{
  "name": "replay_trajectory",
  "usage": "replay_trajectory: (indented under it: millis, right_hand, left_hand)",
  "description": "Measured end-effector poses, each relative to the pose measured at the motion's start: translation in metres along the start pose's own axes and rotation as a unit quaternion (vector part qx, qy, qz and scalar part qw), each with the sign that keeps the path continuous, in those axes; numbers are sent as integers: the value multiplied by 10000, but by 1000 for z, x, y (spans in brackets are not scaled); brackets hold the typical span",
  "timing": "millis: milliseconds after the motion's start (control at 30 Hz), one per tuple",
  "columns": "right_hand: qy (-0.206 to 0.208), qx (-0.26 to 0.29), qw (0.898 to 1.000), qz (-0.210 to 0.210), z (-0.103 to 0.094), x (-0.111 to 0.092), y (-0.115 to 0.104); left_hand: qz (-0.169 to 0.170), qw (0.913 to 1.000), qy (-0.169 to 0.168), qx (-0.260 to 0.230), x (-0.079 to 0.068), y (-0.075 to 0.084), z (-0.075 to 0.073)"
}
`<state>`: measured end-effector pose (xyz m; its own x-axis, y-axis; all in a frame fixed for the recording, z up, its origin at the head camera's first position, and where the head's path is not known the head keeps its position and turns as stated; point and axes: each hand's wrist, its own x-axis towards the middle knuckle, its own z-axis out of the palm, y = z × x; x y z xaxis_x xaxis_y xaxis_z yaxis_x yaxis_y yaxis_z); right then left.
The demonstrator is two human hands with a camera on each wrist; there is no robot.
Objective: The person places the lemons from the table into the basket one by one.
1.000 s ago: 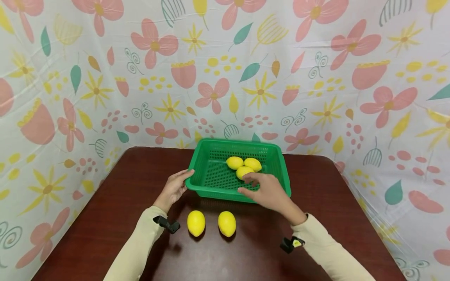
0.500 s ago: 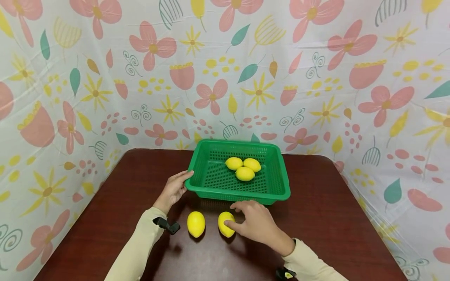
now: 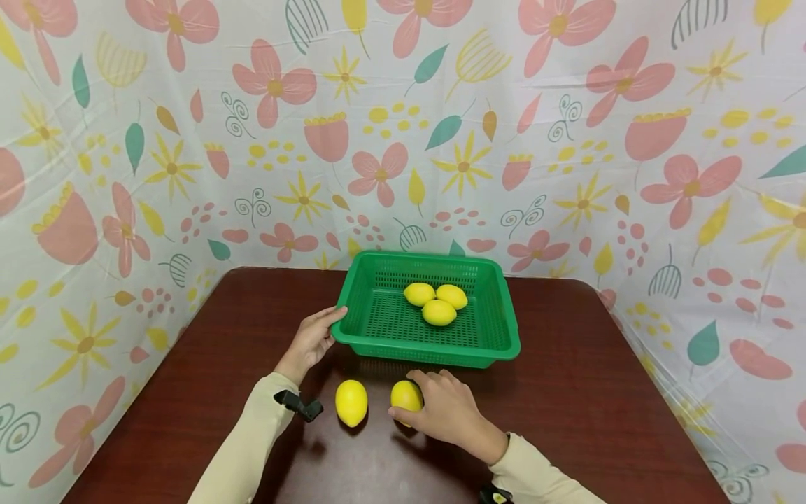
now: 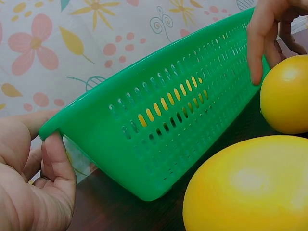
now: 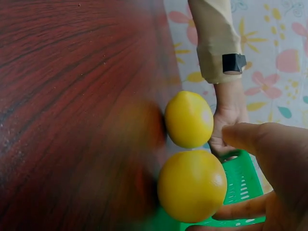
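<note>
My left hand (image 3: 308, 343) grips the left rim of a green plastic basket (image 3: 415, 348), thumb on top and fingers curled beneath, as the left wrist view shows. My right hand (image 3: 447, 413) is over the right-hand loose lemon (image 3: 405, 397). Its thumb and fingers are spread around that lemon, the fingers on the far side; in the right wrist view the thumb (image 5: 245, 134) stands apart from the lemon's skin. Another lemon (image 3: 351, 403) lies on the table to the left, beside my left wrist. Three lemons (image 3: 439, 313) sit together inside the basket.
The dark reddish-brown table (image 3: 252, 329) carries the basket near its back edge. A floral-patterned cloth (image 3: 378, 175) hangs behind and at both sides. Black wrist cameras (image 3: 297, 404) are strapped over my light sleeves.
My right hand has come back from above the basket to the right-hand loose lemon in front, and lowered around it. My left hand keeps its grip on the rim.
</note>
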<state>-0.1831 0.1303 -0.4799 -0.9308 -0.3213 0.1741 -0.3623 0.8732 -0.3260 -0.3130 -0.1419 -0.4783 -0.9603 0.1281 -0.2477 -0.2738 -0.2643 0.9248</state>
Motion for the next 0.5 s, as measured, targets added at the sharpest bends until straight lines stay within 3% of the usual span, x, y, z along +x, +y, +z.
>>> replay_trajectory:
  millis: [500]
  right_hand:
    - [-161, 250, 9994, -182, 4, 1, 1]
  left_hand:
    - [11, 10000, -26, -74, 4, -2, -2]
